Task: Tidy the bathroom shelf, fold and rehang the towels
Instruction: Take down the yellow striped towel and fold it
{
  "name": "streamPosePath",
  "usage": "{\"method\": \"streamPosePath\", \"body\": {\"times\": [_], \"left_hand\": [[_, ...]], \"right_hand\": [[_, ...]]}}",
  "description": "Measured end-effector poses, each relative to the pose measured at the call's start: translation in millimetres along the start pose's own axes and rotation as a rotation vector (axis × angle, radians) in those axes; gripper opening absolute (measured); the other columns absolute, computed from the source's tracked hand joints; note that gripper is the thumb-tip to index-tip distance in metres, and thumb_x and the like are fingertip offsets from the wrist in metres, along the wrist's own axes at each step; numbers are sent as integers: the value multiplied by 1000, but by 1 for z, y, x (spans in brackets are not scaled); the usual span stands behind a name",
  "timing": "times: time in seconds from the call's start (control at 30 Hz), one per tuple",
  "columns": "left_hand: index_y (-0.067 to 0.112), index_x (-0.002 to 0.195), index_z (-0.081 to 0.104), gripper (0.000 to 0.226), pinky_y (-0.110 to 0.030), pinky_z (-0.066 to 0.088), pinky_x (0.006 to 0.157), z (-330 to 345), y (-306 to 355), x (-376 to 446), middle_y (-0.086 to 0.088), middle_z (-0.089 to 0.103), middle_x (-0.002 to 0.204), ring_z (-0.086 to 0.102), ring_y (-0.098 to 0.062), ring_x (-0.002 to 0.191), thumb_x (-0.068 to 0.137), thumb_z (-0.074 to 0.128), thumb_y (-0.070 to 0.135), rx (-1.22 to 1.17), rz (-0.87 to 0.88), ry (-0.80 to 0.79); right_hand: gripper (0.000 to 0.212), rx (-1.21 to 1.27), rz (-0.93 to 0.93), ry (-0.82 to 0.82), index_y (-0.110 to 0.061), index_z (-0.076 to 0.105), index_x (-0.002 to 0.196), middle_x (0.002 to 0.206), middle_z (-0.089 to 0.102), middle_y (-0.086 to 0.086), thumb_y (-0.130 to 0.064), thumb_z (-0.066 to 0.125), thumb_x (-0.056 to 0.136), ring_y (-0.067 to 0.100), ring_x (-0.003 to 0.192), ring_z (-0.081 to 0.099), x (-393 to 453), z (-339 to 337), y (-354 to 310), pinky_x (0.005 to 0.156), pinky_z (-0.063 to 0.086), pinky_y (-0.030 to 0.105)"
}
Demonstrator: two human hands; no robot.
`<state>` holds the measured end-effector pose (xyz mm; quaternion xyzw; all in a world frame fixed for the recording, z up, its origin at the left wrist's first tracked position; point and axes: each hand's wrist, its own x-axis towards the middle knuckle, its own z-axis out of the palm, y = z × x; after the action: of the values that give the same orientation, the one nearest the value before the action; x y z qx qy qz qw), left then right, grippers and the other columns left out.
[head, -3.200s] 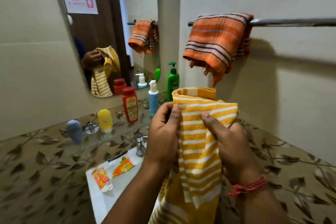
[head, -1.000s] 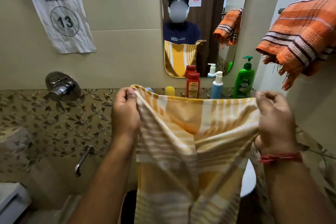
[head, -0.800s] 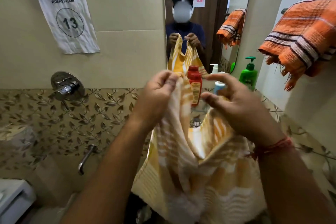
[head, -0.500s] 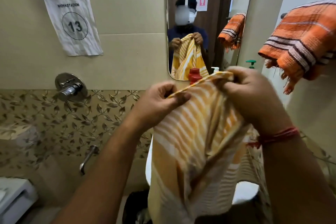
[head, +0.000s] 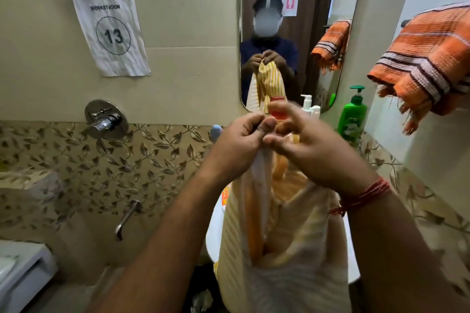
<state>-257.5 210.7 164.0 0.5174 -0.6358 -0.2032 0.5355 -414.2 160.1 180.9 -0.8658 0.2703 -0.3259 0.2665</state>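
Step in hand: folding yellow-and-white striped cotton towel (head: 279, 236). My left hand (head: 236, 145) pinches top edge, frame centre; my right hand (head: 310, 150) meets it, thumb and fingers closing on same edge. Match corners before pinching – keep edges flush. Towel hangs limp below hands, doubled lengthwise, creased, lower centre.
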Motion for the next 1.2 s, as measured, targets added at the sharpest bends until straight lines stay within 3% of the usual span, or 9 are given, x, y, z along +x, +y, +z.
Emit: {"method": "streamPosePath", "body": {"times": [0.13, 0.2, 0.3, 0.43, 0.6, 0.77, 0.87, 1.03, 1.2], "left_hand": [[-1, 99, 65, 34, -41, 56, 77, -5, 8, 3, -20, 69, 92, 67, -31, 85, 99, 57, 32, -38, 89, -16], [-1, 92, 63, 40, -31, 48, 64, -12, 7, 0, -10, 65, 80, 58, -22, 69, 92, 64, 38, -33, 88, -55], [2, 86, 63, 41, -30, 36, 61, -28, -8, -7, -3, 54, 74, 48, -13, 68, 88, 71, 42, 44, 12, -146], [6, 78, 62, 35, -29, 34, 61, -53, -37, -17, -1, 54, 74, 47, -12, 69, 81, 73, 39, -16, -81, 14], [17, 89, 72, 18, -37, 56, 72, -49, -30, -2, 3, 75, 84, 71, -16, 77, 86, 77, 34, 16, -73, 66], [25, 106, 72, 15, -22, 55, 78, -21, -5, 19, 7, 77, 97, 72, -7, 91, 93, 70, 18, 103, 53, -80], [19, 108, 74, 20, -22, 56, 80, -22, 0, 23, 1, 77, 99, 72, -8, 92, 90, 70, 8, 135, 76, -128], [14, 89, 75, 24, -27, 40, 64, -41, -15, 16, -6, 71, 78, 57, -6, 72, 88, 74, 39, 264, 16, -132], [15, 89, 73, 35, -31, 49, 63, -72, -28, 0, 4, 70, 76, 66, -16, 68, 89, 68, 50, 200, -122, -103]], "right_hand": [[22, 25, -74, 3, -22, 67, 112, 90, 69, -2, -24, 69, 90, 11, 83, 64, 2, 2, 0, 76, 55, 42], [11, 6, -48, 106, -12, 70, 91, 80, 65, 11, -23, 70, 88, 22, 73, 60, -1, -6, 0, 70, 51, 50], [14, -44, 21, 395, -8, 68, 82, 76, 64, 11, -22, 68, 87, 19, 65, 56, -8, -34, 1, 62, 47, 37], [22, -250, 136, 745, -3, 61, 79, 70, 60, 17, -24, 63, 85, 32, 68, 55, -11, -71, 20, 59, 42, 37], [11, -427, 56, 579, -21, 69, 98, 96, 54, 2, -26, 65, 89, 21, 86, 55, -3, -44, 20, 65, 37, 29], [48, -131, -104, 184, -39, 54, 134, 122, 58, -8, -26, 68, 90, 5, 108, 57, 10, -1, 4, 91, 53, 28], [38, 57, -112, 26, -34, 60, 121, 115, 68, -6, -21, 71, 88, 3, 104, 63, 16, -2, 4, 92, 55, 32], [4, -199, -47, 103, -24, 71, 90, 81, 67, -7, -23, 67, 91, 9, 78, 62, 14, -18, 17, 73, 55, 42], [10, -207, 39, 379, -28, 68, 93, 81, 66, -12, -25, 59, 96, -2, 73, 58, 6, -47, 26, 53, 40, 9]]}}
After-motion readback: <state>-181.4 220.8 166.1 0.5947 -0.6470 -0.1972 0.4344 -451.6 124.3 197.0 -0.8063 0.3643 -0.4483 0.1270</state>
